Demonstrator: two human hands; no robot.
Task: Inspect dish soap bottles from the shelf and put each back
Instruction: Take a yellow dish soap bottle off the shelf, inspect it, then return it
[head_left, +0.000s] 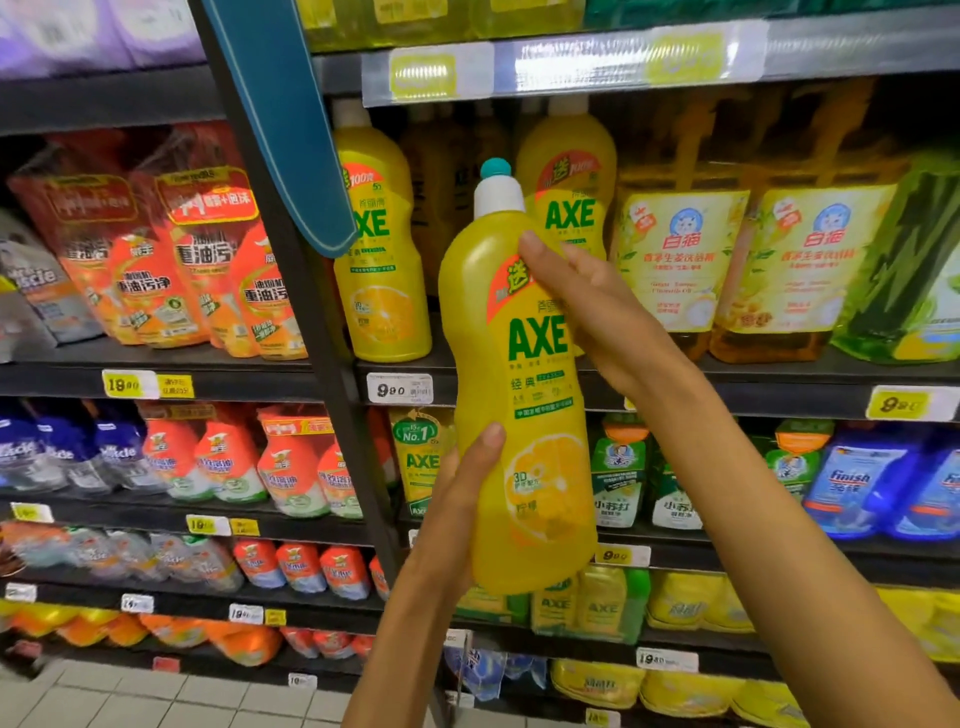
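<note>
A full, smooth yellow dish soap bottle (524, 395), likely heavy and slippery, sits before the shelf edge (727, 395), right hand (597, 312) gripping its waist, left hand (462, 478) cupping its lower body.

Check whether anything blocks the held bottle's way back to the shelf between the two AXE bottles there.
Nothing visible does. The held bottle, gripped by the left hand and right hand, is in front of the gap between the two shelf bottles. The gap looks dark and unoccupied at the front.
</note>
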